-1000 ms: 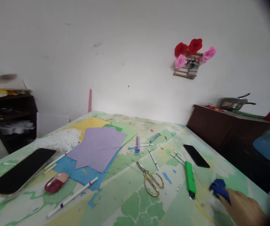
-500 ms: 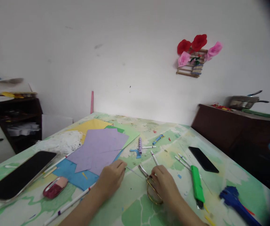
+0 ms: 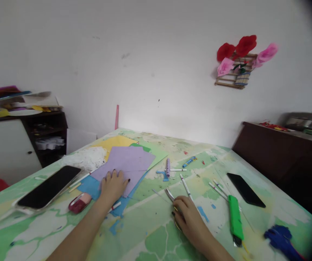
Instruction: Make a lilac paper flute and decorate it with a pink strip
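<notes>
My left hand [image 3: 114, 186] lies with fingers spread on the purple paper [image 3: 134, 159], near the front edge of its overlapping sheets. Blue paper [image 3: 86, 184] shows from beneath. Closed about the handles of a pair of scissors [image 3: 169, 195], my right hand [image 3: 187, 215] rests low over the table. The blades point away to the left; most of the handles are covered by the fingers. A thin pale strip [image 3: 158, 193] lies just left of the blade tips. Beyond my right hand is a white paper stick [image 3: 186, 186].
Left are a large phone [image 3: 49, 186], a maroon-and-pink object [image 3: 80, 203] and white shredded material [image 3: 87, 157]. A purple dotted roll [image 3: 168, 167] and blue roll [image 3: 189, 161] lie further back. Right are a green utility knife [image 3: 235, 217], black phone [image 3: 246, 190] and dark-blue tool [image 3: 281, 237].
My left hand has moved left and away from the scissors onto the purple paper, its fingers now spread. My right hand stays at the scissors. The view has turned left.
</notes>
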Demonstrator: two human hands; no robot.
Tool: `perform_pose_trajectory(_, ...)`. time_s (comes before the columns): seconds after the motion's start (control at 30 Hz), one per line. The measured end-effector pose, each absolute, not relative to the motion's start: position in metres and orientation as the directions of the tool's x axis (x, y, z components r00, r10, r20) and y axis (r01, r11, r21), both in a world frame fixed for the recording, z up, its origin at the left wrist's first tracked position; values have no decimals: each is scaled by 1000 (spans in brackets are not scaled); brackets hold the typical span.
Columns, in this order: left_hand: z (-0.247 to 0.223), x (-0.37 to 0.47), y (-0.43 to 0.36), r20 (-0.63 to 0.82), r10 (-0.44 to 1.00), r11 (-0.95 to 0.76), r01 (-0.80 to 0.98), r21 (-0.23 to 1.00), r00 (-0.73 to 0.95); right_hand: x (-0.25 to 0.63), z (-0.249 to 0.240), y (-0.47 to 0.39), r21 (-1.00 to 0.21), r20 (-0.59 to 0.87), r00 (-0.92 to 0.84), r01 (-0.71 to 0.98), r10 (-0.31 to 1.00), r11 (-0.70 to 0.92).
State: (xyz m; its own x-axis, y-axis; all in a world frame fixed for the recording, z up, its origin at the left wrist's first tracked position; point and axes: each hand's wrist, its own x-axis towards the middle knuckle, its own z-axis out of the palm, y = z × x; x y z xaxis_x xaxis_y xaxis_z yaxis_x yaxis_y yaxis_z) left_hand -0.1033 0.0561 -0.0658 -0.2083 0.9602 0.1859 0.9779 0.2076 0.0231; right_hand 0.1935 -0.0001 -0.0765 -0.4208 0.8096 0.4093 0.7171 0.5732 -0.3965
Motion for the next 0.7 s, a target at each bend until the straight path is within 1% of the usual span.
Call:
perform_pose_trajectory(0.2, -60, -113, 58, 160, 979, 123, 992, 9, -123, 193, -75, 8, -375, 326, -402, 776, 856, 507)
perform_pose_trajectory(0.37, -61, -101, 57, 132, 991, -6, 999, 36, 1, 193, -76, 12, -289, 294, -350, 854, 889, 432)
perform_pose_trajectory(0.53, -62, -92, 51, 120, 993, -24, 994, 105, 11, 197, -79, 12, -280, 321, -293, 879, 901, 386)
perform_pose_trajectory(0.6, -60, -92, 49, 123, 992, -24, 990, 138, 7, 199, -81, 12, -279, 338, -293, 876, 894, 393)
perform_pose_trajectory(0.7, -56, -95, 48, 138, 990, -40, 987, 154, 18, 202, -83, 13, -276, 367, -304, 867, 879, 415)
